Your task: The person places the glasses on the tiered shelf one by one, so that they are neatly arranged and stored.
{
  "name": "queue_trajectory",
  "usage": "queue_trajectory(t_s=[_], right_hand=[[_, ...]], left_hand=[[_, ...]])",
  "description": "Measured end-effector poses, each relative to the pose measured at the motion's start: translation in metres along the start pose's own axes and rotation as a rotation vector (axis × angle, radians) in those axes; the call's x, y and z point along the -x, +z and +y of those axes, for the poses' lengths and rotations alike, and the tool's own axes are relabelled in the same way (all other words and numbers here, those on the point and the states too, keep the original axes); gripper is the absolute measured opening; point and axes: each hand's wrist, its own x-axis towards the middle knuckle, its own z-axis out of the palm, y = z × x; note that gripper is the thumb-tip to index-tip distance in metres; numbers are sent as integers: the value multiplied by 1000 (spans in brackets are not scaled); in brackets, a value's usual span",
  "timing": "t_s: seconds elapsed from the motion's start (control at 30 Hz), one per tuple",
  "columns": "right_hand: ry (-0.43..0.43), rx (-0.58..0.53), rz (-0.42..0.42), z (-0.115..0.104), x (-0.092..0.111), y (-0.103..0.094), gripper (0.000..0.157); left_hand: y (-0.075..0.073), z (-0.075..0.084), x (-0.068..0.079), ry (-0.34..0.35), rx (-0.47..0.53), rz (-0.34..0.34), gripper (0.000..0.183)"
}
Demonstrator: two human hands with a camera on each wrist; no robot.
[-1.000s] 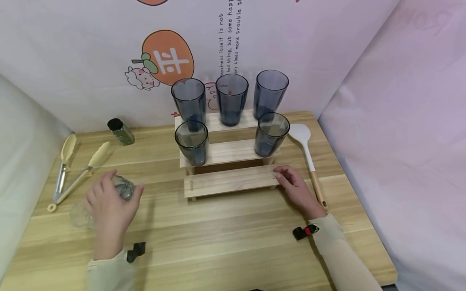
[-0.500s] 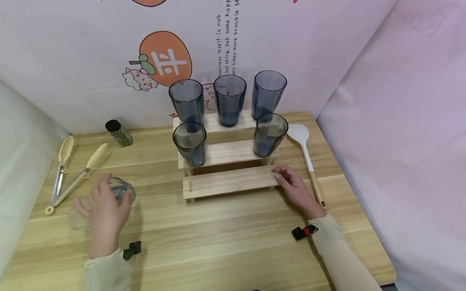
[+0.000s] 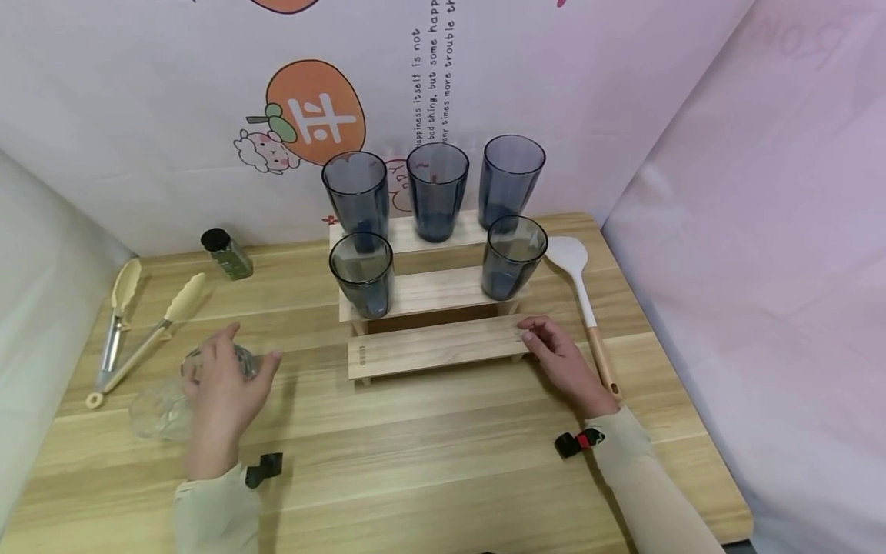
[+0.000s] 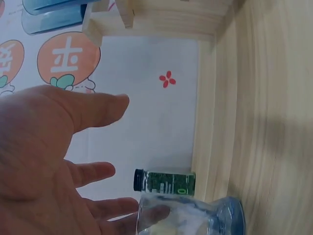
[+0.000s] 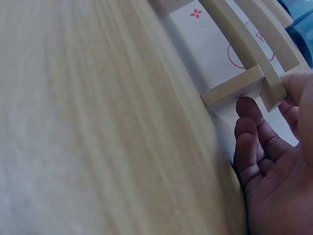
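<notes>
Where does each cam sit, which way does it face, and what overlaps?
Head: worn high, looks forward and down at the table and stepped wooden rack; both hands and sleeves show.
Left wrist: low over the tabletop, looks past the left hand at the clear glass and spice jar.
Right wrist: low, looks along the tabletop at the rack's end; right hand shows.
Shared: head and left wrist both show the glass, jar and rack.

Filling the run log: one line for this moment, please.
left hand: open over clear glass lying on table | right hand: fingertips on wooden step rack | dark tumblers: upright on rack
</notes>
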Motion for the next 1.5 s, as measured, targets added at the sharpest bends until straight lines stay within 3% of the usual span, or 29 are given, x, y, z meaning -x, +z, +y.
queue_trajectory(t_s=[0.13,0.3,0.43,0.5,0.6,0.7,0.8,0.93,1.13,1.3,1.5], right_hand=[[4,2,1,1,0,0,29],[3,-3,2,2,0,0,28],[-2,-8,-5,2,-1,0,28],[-3,-8,-3,2,-1,0,28],[-6,-6,0,2,-1,0,28],[-17,-5,-1,3,-1,1,28],[-21,-6,-8,3,-2,2,28],[-16,-8,-13,3,-3,2,28],[-9,-3,-6,2,-1,1,28],[-9,-8,-4,4,-1,0,28],[19,-18,4,5,-1,0,28]], left_hand=[[4,3,0,43,16,-24,80],[14,6,-1,167,79,-52,73],[25,8,-5,235,139,67,65],[31,8,-9,193,164,164,66],[39,6,-16,44,194,250,78],[44,3,-22,-112,200,252,93],[47,-2,-26,-194,211,236,98],[49,-8,-29,-223,282,211,95],[49,-10,-28,-192,401,177,99],[59,-11,-23,-246,520,227,110],[73,-7,-24,-300,664,311,109]])
